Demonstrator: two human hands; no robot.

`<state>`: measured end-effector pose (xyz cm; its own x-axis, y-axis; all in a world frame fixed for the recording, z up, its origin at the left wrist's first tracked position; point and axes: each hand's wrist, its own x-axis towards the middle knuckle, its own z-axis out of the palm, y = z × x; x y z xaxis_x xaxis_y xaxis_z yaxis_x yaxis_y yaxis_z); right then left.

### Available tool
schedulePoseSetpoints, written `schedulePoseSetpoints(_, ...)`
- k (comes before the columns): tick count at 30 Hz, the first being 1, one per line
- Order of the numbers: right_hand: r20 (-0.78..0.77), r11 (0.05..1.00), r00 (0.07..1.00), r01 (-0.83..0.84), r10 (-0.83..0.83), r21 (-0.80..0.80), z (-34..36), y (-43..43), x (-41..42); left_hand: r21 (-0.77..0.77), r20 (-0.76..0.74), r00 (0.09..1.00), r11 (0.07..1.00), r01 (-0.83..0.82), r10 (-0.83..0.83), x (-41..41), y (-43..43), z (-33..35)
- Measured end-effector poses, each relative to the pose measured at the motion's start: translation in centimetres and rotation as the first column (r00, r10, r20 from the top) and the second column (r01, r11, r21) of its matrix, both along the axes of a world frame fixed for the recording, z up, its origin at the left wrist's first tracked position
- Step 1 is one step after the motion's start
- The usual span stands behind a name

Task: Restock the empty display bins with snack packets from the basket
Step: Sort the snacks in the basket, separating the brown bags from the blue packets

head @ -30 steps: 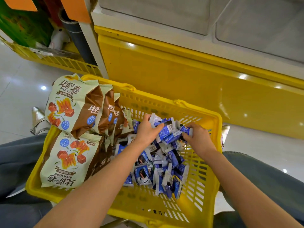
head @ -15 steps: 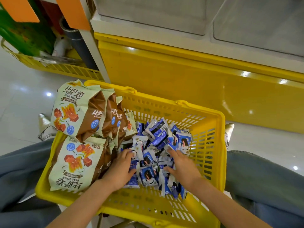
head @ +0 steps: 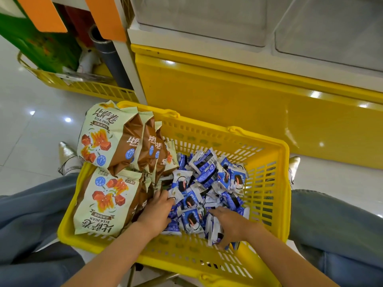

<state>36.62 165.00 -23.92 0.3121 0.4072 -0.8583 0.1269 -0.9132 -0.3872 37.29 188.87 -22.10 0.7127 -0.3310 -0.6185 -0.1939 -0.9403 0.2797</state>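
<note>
While left hand (head: 154,212) and right hand (head: 231,224) lie among countless blue packets (head: 207,172) in one basket (head: 267,141), their grip is hidden.

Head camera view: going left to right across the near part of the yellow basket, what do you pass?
left trouser leg → beige-and-brown snack bag → left hand → blue-and-white packets between the hands → right hand → basket's right wall → right trouser leg

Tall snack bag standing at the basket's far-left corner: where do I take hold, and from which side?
Pinch the crimped top seam, coming from above. The bag stands upright with that seam clear above the basket rim, while neighbouring bags press against its right side, leaving no room there.
</note>
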Motion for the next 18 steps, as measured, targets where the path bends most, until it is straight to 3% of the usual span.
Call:
schedulePoseSetpoints(3,0.148,0.993,0.982,-0.118,0.12,-0.02,-0.1,0.0,0.0,-0.067,0.056,0.997,0.996,-0.051,0.055,0.1,-0.1,0.0)
schedulePoseSetpoints(8,0.046,0.996,0.997,0.063,-0.066,0.063,0.3,0.0,0.0,-0.159,0.049,0.982,0.972,-0.174,0.184,0.7,-0.4,-0.5)
schedulePoseSetpoints(11,0.133,0.998,0.99,0.032,-0.039,0.05,0.8,0.2,0.1,-0.156,-0.046,0.959,0.946,-0.284,0.281,1.2,-0.7,-1.0)
schedulePoseSetpoints(14,0.22,0.997,0.974,0.045,-0.057,0.057,1.3,0.5,0.3,-0.03,-0.082,0.965,0.968,-0.25,0.247,1.8,-1.0,-1.5)
schedulePoseSetpoints(18,0.272,0.989,0.951,0.132,-0.147,0.071,2.2,0.6,0.3,0.004,-0.08,0.988,0.991,-0.135,0.135,1.6,-1.3,-1.6)
